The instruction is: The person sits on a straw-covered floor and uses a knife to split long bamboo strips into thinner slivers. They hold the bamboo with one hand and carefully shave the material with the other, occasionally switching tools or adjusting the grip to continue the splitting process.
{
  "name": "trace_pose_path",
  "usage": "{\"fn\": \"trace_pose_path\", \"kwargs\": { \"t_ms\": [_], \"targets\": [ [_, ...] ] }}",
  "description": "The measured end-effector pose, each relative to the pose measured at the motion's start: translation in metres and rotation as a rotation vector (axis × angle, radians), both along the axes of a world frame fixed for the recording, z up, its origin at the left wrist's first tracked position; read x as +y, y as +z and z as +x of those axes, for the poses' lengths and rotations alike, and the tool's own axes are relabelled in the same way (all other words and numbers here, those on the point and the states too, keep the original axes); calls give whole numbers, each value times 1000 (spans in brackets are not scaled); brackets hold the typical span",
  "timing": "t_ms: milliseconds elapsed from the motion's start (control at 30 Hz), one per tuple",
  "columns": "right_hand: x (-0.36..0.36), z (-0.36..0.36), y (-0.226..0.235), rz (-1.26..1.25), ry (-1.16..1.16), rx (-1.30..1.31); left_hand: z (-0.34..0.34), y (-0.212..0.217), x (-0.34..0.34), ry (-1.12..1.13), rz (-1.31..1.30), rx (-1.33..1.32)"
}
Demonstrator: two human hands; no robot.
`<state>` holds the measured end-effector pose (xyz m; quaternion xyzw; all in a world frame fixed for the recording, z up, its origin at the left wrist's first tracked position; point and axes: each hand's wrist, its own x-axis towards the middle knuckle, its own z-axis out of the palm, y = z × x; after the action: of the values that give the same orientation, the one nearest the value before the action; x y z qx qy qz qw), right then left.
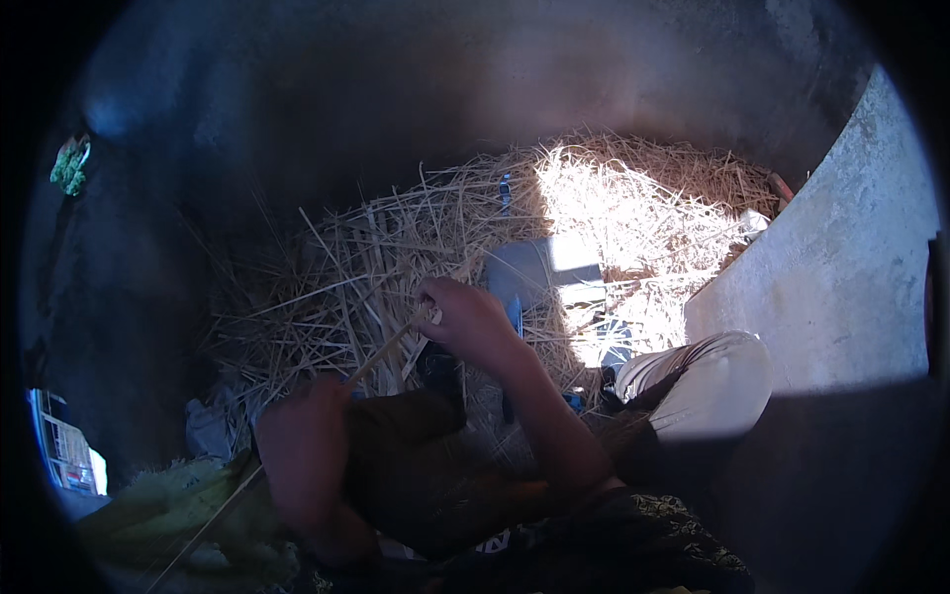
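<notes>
A long, thin, pale strip like split bamboo (384,355) runs slantwise from the lower left up to the middle. My left hand (305,441) is closed around it low on the left, in shadow, and its tail trails past that hand toward the lower edge. Higher up, my right hand (465,319) pinches the strip near its upper end, the fingers curled in. Beneath and beyond both hands spreads a heap of pale shavings and strips (361,252). Just right of my right hand lies a flat grey slab (512,269), partly sunlit.
A dark wall (396,109) rises behind the heap, and a grey wall (821,267) stands on the right. My bent knee in pale trousers (708,386) is at the right. Yellow-green cloth (183,510) lies lower left. A small blue thing (505,190) sits on the shavings.
</notes>
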<state>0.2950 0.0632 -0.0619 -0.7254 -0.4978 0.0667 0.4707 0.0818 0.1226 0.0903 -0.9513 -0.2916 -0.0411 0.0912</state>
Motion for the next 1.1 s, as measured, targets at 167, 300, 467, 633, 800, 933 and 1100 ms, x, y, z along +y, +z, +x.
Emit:
{"fn": "trace_pose_path", "kwargs": {
  "t_ms": [167,300,467,633,800,933,1100],
  "targets": [
    [-50,-25,41,109,157,-148,-24,54,-36,-172,360,-22],
    [-74,-38,60,183,48,-220,-41,86,-61,-511,723,-471],
    [-87,-33,61,184,-62,-347,-32,40,-17,-695,540,-1800],
    [-81,-33,32,218,-150,-297,-9,-5,-11,-245,586,-1955],
    [-86,-23,20,260,-104,-144,3,-26,-38,-162,-716,-2264],
    [-76,-36,13,213,-31,-166,20,-3,-52,-652,-1102,-1916],
    [-78,-32,6,158,-54,-199,-11,4,-23,-1208,-1585,-1479]
  ]
}}
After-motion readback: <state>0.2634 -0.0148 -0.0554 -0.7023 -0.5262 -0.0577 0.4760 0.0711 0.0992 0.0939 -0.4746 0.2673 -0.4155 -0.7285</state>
